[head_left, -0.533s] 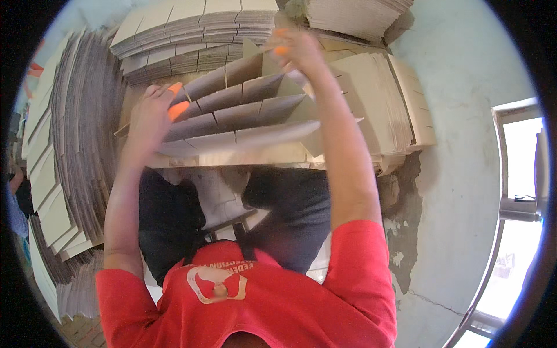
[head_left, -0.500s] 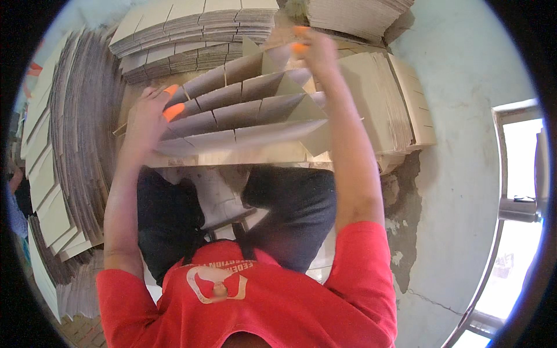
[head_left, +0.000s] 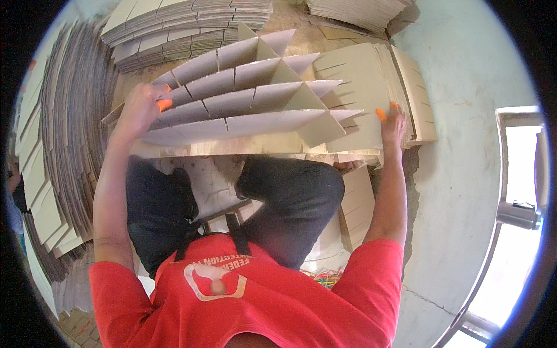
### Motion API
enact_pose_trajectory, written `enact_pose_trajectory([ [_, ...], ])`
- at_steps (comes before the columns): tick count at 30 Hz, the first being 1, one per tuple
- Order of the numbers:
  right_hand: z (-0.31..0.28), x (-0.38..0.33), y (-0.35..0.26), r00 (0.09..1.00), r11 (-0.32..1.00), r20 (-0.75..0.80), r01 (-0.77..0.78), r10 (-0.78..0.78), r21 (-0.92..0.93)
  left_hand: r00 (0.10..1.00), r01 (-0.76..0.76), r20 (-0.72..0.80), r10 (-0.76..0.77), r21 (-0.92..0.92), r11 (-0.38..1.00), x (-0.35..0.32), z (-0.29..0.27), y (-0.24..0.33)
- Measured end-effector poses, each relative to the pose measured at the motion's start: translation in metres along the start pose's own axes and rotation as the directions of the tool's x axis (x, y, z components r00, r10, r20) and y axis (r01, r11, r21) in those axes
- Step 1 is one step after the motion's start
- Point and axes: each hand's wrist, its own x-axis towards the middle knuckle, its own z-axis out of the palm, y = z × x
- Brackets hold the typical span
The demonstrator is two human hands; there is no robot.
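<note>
At the upper left of your frame sits a stack of flat cardboard sheets [head_left: 168,29]. Down the left edge you see fanned cardboard piles [head_left: 55,145]. On the right, a pale wall [head_left: 464,87] and a bright window [head_left: 516,232].

left hand [head_left: 141,107] curled, right hand [head_left: 393,124] flat

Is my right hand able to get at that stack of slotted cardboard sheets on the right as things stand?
Probably yes: the right hand already rests on the stack of slotted cardboard sheets, with nothing lying between them.
</note>
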Motion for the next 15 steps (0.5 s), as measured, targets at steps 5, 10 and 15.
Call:
enact_pose_trajectory([
  [5,0.000,0.006,0.006,0.990,0.988,-0.055,-0.122,0.128,0.099,0.999,0.037,0.023,-0.041,0.162,0.986,0.013,-0.003,-0.024],
  [10,-0.025,0.014,-0.008,0.965,0.964,0.001,-0.261,0.262,0.055,0.970,-0.033,-0.236,0.061,0.119,0.992,0.005,-0.013,0.008],
  [15,-0.097,0.050,-0.011,0.951,0.995,-0.297,-0.068,0.088,0.078,0.820,-0.294,-0.497,0.283,0.058,0.954,-0.018,-0.021,0.070],
])
